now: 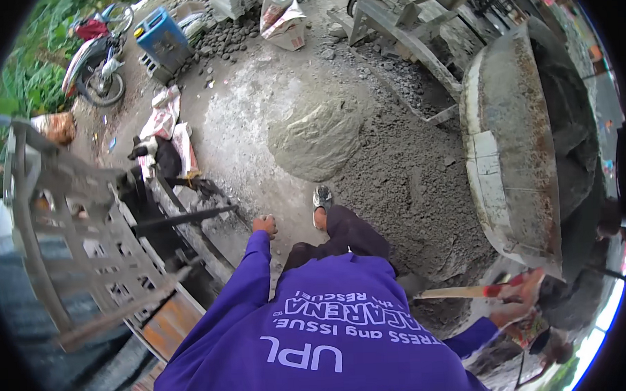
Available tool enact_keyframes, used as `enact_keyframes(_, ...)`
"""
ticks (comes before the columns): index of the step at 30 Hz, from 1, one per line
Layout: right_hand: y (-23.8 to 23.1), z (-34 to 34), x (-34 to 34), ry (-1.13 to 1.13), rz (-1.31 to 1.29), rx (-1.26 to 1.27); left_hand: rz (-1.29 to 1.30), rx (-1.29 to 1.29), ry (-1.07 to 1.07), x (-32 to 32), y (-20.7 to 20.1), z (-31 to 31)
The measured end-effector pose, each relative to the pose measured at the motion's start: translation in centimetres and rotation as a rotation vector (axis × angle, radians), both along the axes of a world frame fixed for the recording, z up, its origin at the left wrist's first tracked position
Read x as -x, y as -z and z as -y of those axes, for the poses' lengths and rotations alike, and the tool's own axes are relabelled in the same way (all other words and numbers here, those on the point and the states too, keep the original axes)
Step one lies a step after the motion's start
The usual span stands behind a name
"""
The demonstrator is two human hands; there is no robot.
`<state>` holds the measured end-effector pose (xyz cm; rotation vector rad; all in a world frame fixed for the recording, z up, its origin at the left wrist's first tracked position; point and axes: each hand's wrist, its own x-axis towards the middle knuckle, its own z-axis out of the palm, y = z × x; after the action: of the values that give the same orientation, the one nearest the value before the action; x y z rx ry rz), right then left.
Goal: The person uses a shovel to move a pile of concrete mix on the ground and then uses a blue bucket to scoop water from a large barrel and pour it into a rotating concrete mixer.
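My right hand (517, 300) is closed around the red grip end of a shovel (450, 293) with a pale wooden shaft, at the lower right. The shaft runs level toward my hip, where a grey, blade-like end is partly hidden. My left hand (265, 227) hangs at my left side with curled fingers, and nothing shows in it. Ahead of my shoe lies a smooth wet mound of mortar (315, 139). Coarse grey sand or gravel mix (414, 184) spreads to the right of it.
A rusty metal mixer drum (510, 152) stands at right beside a metal frame (404, 38). At left are a grey slatted structure (70, 234) and a black-and-white dog (163, 157). Farther back are a motorcycle (100, 72), a blue container (163, 38) and a white sack (282, 22).
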<state>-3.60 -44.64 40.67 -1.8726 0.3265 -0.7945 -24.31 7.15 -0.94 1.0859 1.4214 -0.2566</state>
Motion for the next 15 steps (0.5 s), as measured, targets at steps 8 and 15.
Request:
enact_keyframes(8,-19.0,-15.1,-7.3,-0.459,0.002,-0.028,0.338,0.353,-0.024,-10.0,4.6,-19.7)
enact_keyframes(15,-21.9,-14.5,-8.9,0.168,0.047,0.975,0.054,-0.01,0.066,-16.8,-0.3,-30.7)
